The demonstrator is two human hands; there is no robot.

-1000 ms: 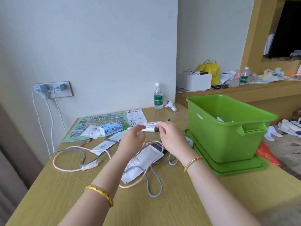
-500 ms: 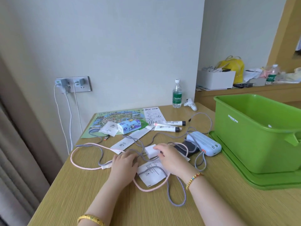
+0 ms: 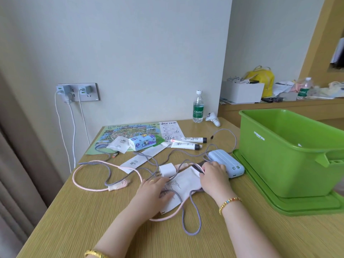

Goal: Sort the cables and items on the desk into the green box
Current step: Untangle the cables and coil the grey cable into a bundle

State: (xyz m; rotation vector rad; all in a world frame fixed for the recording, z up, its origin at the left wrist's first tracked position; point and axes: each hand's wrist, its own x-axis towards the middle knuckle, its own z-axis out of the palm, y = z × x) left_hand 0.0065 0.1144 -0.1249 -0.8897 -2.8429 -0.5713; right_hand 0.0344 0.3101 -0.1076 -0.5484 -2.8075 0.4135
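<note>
The green box stands open at the right on its green lid. Left of it lie a light blue power bank, a white charger, a pink cable, a looping grey cable and a white packet. My left hand lies flat on the packet and the cables, fingers spread. My right hand rests against the power bank's near end, fingertips on a dark item beside it; its grip is hidden.
Farther back are two white tubes, a tissue pack, a printed map, paper slips, a water bottle and a white controller. Chargers hang from the wall socket. The desk edge runs along the left.
One second ago both hands held a tube above the desk; the tubes now lie at the back. My right hand has slid from the white charger to the power bank. The view turned left.
</note>
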